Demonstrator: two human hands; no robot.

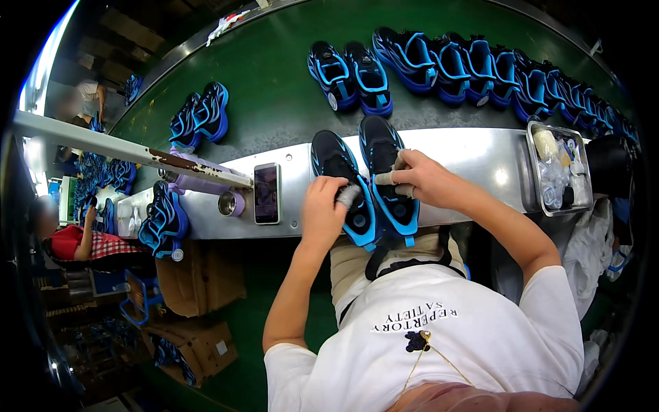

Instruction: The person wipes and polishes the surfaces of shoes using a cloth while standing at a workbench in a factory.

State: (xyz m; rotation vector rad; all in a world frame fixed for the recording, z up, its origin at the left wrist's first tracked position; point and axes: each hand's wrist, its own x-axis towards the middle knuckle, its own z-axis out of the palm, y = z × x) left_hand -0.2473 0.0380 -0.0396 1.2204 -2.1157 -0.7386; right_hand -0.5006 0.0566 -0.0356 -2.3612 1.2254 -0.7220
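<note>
A pair of black-and-blue sneakers stands side by side before me at the metal edge, toes pointing away. My left hand (328,208) has its fingers curled over the side of the left sneaker (335,155), by its opening; a greyish cover wraps one digit. At the right sneaker (379,142), my right hand (420,180) grips around the collar and lacing, with pale covers on several fingers. The fingertips partly hide both shoes' upper fronts. Light-blue lining and heel tabs show on the near side.
Several matching sneakers (480,65) line the green conveyor belt (268,89). Left of me lie a phone (267,193), a purple cup (231,203) and a painted metal bar (130,145). A tray of small items (559,168) sits right. A co-worker in red (72,244) is far left, near cardboard boxes (206,275).
</note>
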